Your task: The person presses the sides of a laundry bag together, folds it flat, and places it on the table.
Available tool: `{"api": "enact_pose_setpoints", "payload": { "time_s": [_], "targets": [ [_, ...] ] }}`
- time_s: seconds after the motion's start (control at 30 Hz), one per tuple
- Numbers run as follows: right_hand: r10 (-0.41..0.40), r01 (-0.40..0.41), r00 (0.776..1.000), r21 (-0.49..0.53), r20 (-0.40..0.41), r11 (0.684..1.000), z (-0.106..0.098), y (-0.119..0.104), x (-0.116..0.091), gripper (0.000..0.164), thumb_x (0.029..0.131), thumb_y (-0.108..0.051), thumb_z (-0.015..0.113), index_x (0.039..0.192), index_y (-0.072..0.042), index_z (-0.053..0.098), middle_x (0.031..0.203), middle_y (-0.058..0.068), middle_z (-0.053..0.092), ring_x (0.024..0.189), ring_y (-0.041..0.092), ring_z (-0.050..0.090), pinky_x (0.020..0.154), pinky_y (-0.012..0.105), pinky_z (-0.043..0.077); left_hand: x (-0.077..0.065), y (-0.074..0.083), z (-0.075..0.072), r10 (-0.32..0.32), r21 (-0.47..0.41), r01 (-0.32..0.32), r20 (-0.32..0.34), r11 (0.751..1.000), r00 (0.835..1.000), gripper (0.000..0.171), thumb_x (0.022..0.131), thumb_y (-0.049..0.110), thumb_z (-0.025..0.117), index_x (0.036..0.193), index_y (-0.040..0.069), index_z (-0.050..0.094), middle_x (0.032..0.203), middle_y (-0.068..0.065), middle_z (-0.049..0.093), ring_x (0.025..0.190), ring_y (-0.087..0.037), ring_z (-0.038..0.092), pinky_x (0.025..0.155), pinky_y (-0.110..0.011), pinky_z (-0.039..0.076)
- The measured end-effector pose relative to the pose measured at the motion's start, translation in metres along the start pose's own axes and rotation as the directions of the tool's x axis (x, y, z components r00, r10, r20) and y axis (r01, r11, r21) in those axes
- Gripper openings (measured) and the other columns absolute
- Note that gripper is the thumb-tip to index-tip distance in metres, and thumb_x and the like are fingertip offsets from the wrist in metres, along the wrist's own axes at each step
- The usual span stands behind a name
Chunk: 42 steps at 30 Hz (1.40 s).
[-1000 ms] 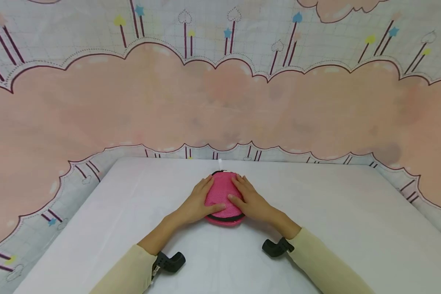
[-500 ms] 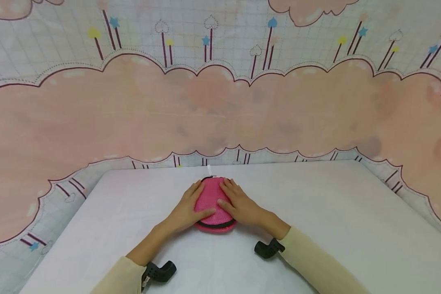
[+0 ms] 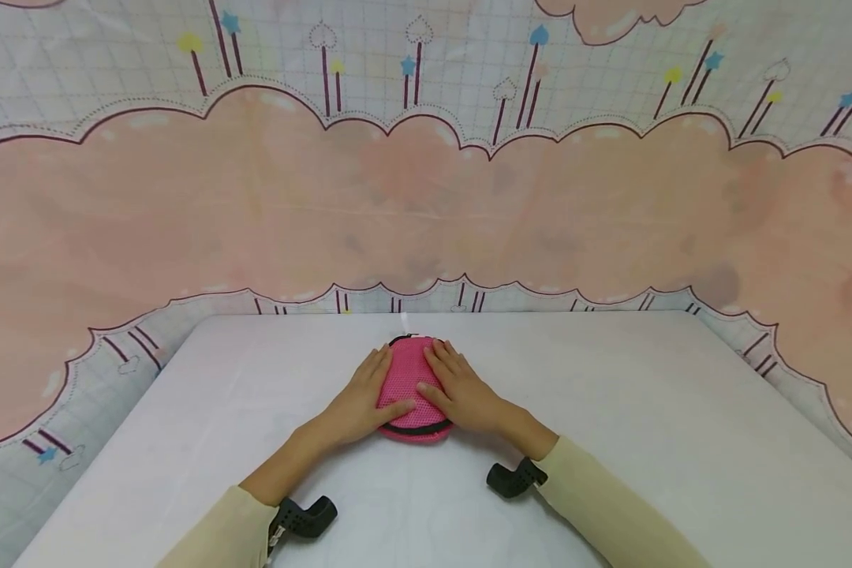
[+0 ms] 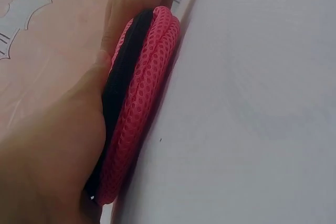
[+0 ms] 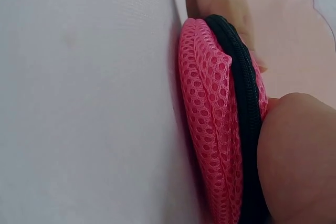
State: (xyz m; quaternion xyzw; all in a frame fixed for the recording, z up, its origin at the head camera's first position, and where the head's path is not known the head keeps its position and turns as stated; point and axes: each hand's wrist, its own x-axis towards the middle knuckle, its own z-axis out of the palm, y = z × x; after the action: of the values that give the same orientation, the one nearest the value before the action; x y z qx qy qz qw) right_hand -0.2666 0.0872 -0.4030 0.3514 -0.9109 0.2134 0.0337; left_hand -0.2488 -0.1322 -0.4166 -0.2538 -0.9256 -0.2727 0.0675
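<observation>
A round pink mesh pouch (image 3: 408,379) with a black zipper lies on the white table, between both hands. On its left side rests my left hand (image 3: 358,398), fingers straight along the edge and thumb across the top. My right hand (image 3: 465,398) lies over the right side in the same way, its thumb pointing inward on the mesh. From the left wrist view the zipper band (image 4: 123,82) runs round the pouch's side, and the mesh base sits on the tabletop. The zipper (image 5: 244,87) is closed along the stretch seen in the right wrist view.
A white-covered table (image 3: 610,394) spreads around the pouch. Behind it hangs a backdrop (image 3: 426,213) with peach clouds and candle-like drawings. Black wrist-worn devices (image 3: 305,518) stick out near the cream sleeves (image 3: 223,528). A small white strip (image 3: 405,322) lies just beyond the pouch.
The head view has shifted slightly, so the pouch and arms appear a little further left than a second ago. Both hands keep the same place on the pouch.
</observation>
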Motion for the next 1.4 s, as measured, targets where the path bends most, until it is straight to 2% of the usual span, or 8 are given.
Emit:
{"api": "enact_pose_setpoints", "payload": {
  "time_s": [0.2, 0.4, 0.67, 0.8, 0.93, 1.07, 1.2, 1.4],
  "targets": [
    [-0.005, 0.005, 1.000, -0.027, 0.017, 1.000, 0.001, 0.004, 0.004, 0.067, 0.102, -0.037, 0.042, 0.150, 0.004, 0.018, 0.157, 0.021, 0.010, 0.143, 0.039, 0.005, 0.114, 0.049, 0.009, 0.005, -0.002, -0.003, 0.069, 0.150, -0.078, 0.062, 0.986, 0.996, 0.089, 0.094, 0.049, 0.054, 0.146, -0.013, 0.018, 0.153, -0.028, 0.014, 0.141, -0.045, 0.010, 0.112, -0.050, 0.019],
    [0.001, 0.001, 0.998, -0.032, 0.055, 0.999, 0.001, 0.006, 0.003, 0.069, 0.102, -0.036, 0.040, 0.150, 0.004, 0.014, 0.157, 0.022, 0.007, 0.143, 0.040, 0.003, 0.114, 0.050, 0.008, 0.007, 0.002, -0.007, 0.080, 0.175, -0.097, 0.103, 0.980, 0.991, 0.087, 0.094, 0.048, 0.053, 0.145, -0.014, 0.019, 0.153, -0.030, 0.014, 0.140, -0.047, 0.011, 0.112, -0.051, 0.019],
    [-0.010, 0.011, 0.998, -0.011, 0.054, 1.000, 0.001, 0.003, 0.003, 0.067, 0.102, -0.038, 0.040, 0.150, 0.003, 0.019, 0.156, 0.022, 0.011, 0.143, 0.039, 0.006, 0.114, 0.048, 0.010, 0.004, -0.001, 0.000, 0.014, 0.157, -0.015, 0.012, 0.988, 1.000, 0.091, 0.089, 0.056, 0.056, 0.147, -0.006, 0.025, 0.152, -0.024, 0.024, 0.139, -0.041, 0.021, 0.108, -0.052, 0.027],
    [0.006, -0.003, 0.999, 0.053, -0.048, 0.999, 0.002, 0.007, 0.003, 0.062, 0.100, -0.037, 0.046, 0.149, -0.001, 0.029, 0.156, 0.016, 0.019, 0.143, 0.035, 0.011, 0.114, 0.047, 0.015, 0.007, -0.003, 0.002, 0.027, 0.138, -0.017, -0.073, 0.990, 0.997, 0.089, 0.087, 0.058, 0.058, 0.147, -0.002, 0.031, 0.151, -0.021, 0.029, 0.138, -0.038, 0.026, 0.108, -0.051, 0.029],
    [-0.008, 0.032, 0.989, 0.163, -0.146, 0.986, 0.004, 0.011, 0.004, 0.055, 0.099, -0.032, 0.050, 0.145, -0.003, 0.040, 0.154, 0.013, 0.028, 0.143, 0.034, 0.015, 0.113, 0.048, 0.018, 0.006, -0.003, 0.003, 0.030, 0.093, -0.017, -0.141, 0.996, 0.990, 0.086, 0.085, 0.055, 0.062, 0.147, 0.001, 0.035, 0.150, -0.019, 0.032, 0.138, -0.037, 0.026, 0.106, -0.054, 0.030],
    [-0.017, 0.065, 0.977, 0.225, -0.212, 0.972, 0.005, 0.007, 0.004, 0.049, 0.098, -0.027, 0.053, 0.141, -0.004, 0.046, 0.152, 0.012, 0.032, 0.143, 0.033, 0.017, 0.112, 0.050, 0.018, 0.002, -0.002, 0.001, 0.034, 0.049, -0.027, -0.155, 0.998, 0.987, 0.084, 0.085, 0.051, 0.063, 0.147, 0.003, 0.034, 0.151, -0.018, 0.030, 0.140, -0.038, 0.022, 0.104, -0.058, 0.031],
    [-0.038, 0.094, 0.968, 0.217, -0.248, 0.972, 0.006, 0.004, 0.004, 0.049, 0.097, -0.023, 0.055, 0.140, -0.003, 0.046, 0.151, 0.013, 0.033, 0.143, 0.031, 0.017, 0.113, 0.049, 0.017, 0.000, -0.002, 0.001, 0.084, 0.072, -0.073, -0.169, 0.995, 0.982, 0.084, 0.084, 0.052, 0.063, 0.146, 0.000, 0.037, 0.150, -0.020, 0.030, 0.140, -0.041, 0.020, 0.105, -0.058, 0.028],
    [-0.027, 0.050, 0.985, 0.135, -0.168, 0.990, 0.009, -0.001, 0.001, 0.057, 0.098, -0.028, 0.053, 0.146, -0.001, 0.037, 0.154, 0.015, 0.026, 0.143, 0.036, 0.013, 0.112, 0.050, 0.017, -0.003, 0.000, -0.002, 0.113, 0.176, -0.093, -0.105, 0.980, 0.988, 0.087, 0.085, 0.056, 0.060, 0.145, -0.002, 0.036, 0.151, -0.020, 0.031, 0.139, -0.042, 0.022, 0.108, -0.052, 0.027]
  ]
}}
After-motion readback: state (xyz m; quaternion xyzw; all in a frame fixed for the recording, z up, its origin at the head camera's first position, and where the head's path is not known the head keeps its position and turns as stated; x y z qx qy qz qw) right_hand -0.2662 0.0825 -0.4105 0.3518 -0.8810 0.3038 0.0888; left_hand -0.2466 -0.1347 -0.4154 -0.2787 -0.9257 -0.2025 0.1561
